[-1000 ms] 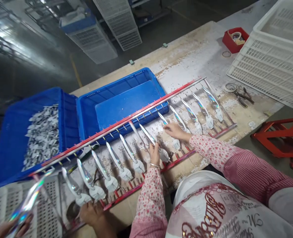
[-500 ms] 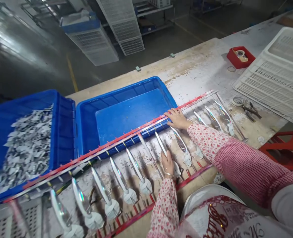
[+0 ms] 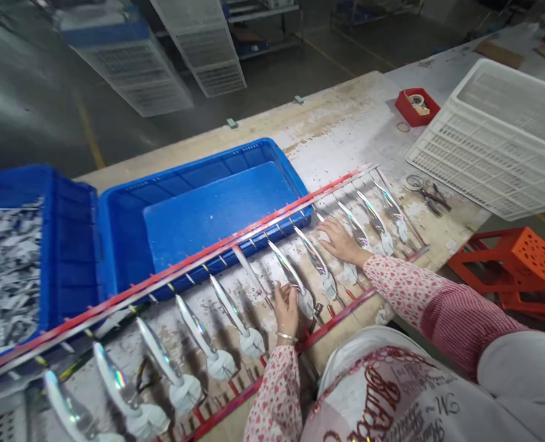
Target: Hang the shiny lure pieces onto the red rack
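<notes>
Left hand (image 3: 286, 309) rests with curled fingers against a shiny blade-shaped piece (image 3: 287, 275) on the red rack (image 3: 272, 216), whether gripping it I cannot tell. Right hand (image 3: 342, 240) lies flat and open just beyond, on the next pieces (all slanting away leftward). Farther off on the worn table (image 3: 346, 129) sits a blue bin (image 3: 198, 209), then a white crate (image 3: 497, 141).

Long red-and-silver rack (image 3: 235, 236) lying diagonally across the tabletop (image 3: 346, 129), carrying a row of shiny iridescent leaf-shaped blades (image 3: 295, 273), each tilted with its white-wrapped base (image 3: 252, 341) toward the near rail.
</notes>
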A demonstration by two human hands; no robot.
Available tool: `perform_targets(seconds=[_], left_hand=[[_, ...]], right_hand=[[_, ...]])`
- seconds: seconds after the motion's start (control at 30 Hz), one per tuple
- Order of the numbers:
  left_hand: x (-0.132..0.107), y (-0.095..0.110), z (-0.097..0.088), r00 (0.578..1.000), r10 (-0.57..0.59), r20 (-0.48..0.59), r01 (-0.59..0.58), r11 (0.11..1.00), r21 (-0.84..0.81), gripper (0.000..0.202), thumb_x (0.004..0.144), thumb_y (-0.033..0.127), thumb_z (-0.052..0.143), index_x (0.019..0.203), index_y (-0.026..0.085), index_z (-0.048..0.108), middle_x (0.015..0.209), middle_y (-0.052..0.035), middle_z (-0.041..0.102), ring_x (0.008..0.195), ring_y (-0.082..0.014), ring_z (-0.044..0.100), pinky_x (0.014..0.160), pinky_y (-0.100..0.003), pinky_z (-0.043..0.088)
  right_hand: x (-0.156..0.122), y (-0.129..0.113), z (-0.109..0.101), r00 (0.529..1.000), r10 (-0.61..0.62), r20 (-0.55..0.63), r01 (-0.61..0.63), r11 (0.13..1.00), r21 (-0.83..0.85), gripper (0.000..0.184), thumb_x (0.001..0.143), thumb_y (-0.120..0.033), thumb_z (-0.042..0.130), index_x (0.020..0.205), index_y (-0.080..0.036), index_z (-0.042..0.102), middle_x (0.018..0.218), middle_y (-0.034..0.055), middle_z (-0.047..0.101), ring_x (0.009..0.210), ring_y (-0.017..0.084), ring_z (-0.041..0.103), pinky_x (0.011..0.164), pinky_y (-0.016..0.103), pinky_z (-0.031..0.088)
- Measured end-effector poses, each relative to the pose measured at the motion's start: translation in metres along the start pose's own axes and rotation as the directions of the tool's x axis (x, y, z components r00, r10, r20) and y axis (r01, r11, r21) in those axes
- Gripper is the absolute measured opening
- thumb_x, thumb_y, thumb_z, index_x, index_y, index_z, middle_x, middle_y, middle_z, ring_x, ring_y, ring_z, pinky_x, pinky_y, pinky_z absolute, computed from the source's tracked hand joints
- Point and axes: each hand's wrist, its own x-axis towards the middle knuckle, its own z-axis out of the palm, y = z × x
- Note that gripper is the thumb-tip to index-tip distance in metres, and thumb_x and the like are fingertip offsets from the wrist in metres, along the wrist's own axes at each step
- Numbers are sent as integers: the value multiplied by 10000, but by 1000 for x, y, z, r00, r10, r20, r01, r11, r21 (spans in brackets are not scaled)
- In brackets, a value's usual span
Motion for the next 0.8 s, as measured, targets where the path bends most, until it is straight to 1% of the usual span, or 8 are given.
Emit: perform_targets(seconds=[0.07, 0.17, 0.23, 0.3, 0.43, 0.53, 0.7, 0.8], left_hand=[[-26, -9, -5, 996, 44, -79, -43, 999, 15, 620, 866, 544, 549, 1319, 130, 463, 1164, -167, 642, 1055, -233, 637, 969, -392, 487], [-65, -22, -8, 987, 78, -141, -68, 995, 77, 535, 885, 533, 522, 1242, 135, 531, 1095, -152, 674, 992, -225, 665, 931, -378, 515], [-86, -31, -5, 991, 73, -111, -62, 993, 97, 504, 886, 522, 525, 1201, 130, 553, 1060, -151, 687, 956, -225, 677, 903, -379, 532], [-101, -41, 2, 997, 68, -49, -62, 992, 107, 483, 887, 502, 525, 1189, 127, 555, 1052, -153, 693, 956, -230, 683, 893, -386, 542], [-112, -57, 16, 993, 109, 42, -116, 963, 242, 398, 874, 423, 509, 1148, 142, 576, 1051, -146, 703, 970, -248, 684, 927, -441, 528], [-116, -64, 21, 984, 174, 25, -172, 919, 355, 358, 852, 366, 514, 1119, 146, 604, 1054, -141, 700, 965, -254, 677, 918, -445, 527], [-138, -61, 34, 963, 185, -195, -95, 913, 396, 332, 842, 313, 502, 1106, 149, 617, 1110, -146, 673, 1000, -252, 645, 905, -423, 516], [-155, -60, 60, 951, -4, -310, 68, 978, 197, 312, 780, 290, 580, 1061, 160, 619, 1065, -129, 672, 978, -236, 638, 915, -409, 501]], right_hand=[[-58, 17, -10, 999, 10, -33, -9, 999, 43, 326, 970, -312, 442, 1216, -148, 580, 1205, 133, 612, 1202, 256, 494, 1093, 476, 381], [-142, 43, -24, 988, 149, -50, -146, 988, 54, 259, 967, -273, 437, 1125, -163, 610, 1067, 119, 655, 1056, 257, 561, 967, 469, 463], [-187, 55, -29, 967, 251, -38, -249, 967, 53, 238, 959, -257, 438, 1070, -166, 626, 1024, 117, 665, 1017, 263, 572, 925, 465, 477], [-218, 61, -28, 947, 321, -17, -319, 946, 56, 236, 953, -253, 437, 1052, -167, 633, 1027, 120, 671, 1025, 271, 574, 926, 470, 475], [-245, 60, -16, 935, 352, 50, -355, 932, 79, 234, 954, -265, 442, 1032, -178, 644, 1004, 113, 676, 997, 263, 585, 910, 448, 484], [-252, 57, -9, 949, 290, 123, -304, 946, 111, 224, 946, -236, 448, 1015, -180, 653, 1009, 107, 676, 983, 250, 584, 899, 429, 487], [-270, 70, -12, 947, 175, 271, -244, 938, 247, 233, 945, -210, 448, 1014, -165, 666, 1005, 104, 690, 1001, 238, 597, 907, 414, 494], [-285, 90, -20, 904, 166, 395, -298, 906, 302, 253, 949, -212, 440, 1028, -160, 675, 1035, 106, 702, 994, 229, 628, 915, 405, 503]])
